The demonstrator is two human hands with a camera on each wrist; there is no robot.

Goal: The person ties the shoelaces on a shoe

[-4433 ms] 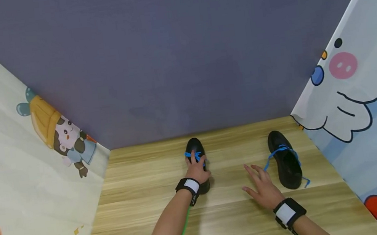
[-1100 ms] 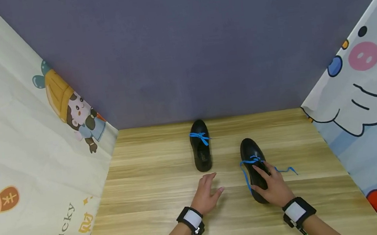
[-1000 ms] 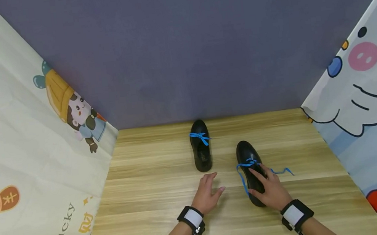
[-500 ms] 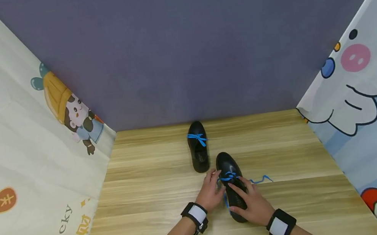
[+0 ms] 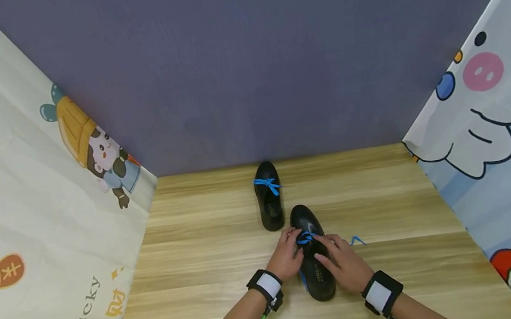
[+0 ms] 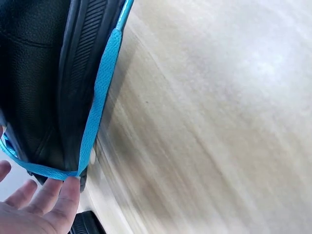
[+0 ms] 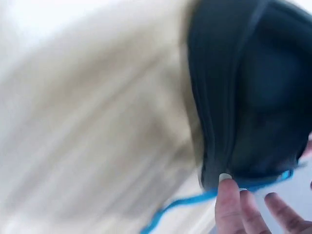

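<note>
Two black leather shoes with blue laces stand on the wooden tabletop (image 5: 210, 258). The far shoe (image 5: 269, 202) has a tied bow. Both hands rest on the near shoe (image 5: 317, 278), by its loose blue lace (image 5: 306, 238). My left hand (image 5: 287, 252) lies along the shoe's left side; in the left wrist view its straight fingertips (image 6: 66, 195) touch the lace (image 6: 100, 102) beside the sole (image 6: 78, 73). My right hand (image 5: 338, 260) lies on the right side. The right wrist view is blurred: spread fingers (image 7: 229, 204) sit at the shoe's (image 7: 253, 87) edge by the lace (image 7: 195, 202).
One lace end (image 5: 356, 241) trails on the wood to the right of the near shoe. Cartoon-printed cloth walls stand at the left (image 5: 45, 202) and right (image 5: 491, 129), and a purple backdrop (image 5: 246, 67) closes the back. Bare wood lies on both sides of the shoes.
My right hand slid the second shoe from the right side to the middle, just in front of the tied shoe. My left hand came off the wood onto that shoe's lace.
</note>
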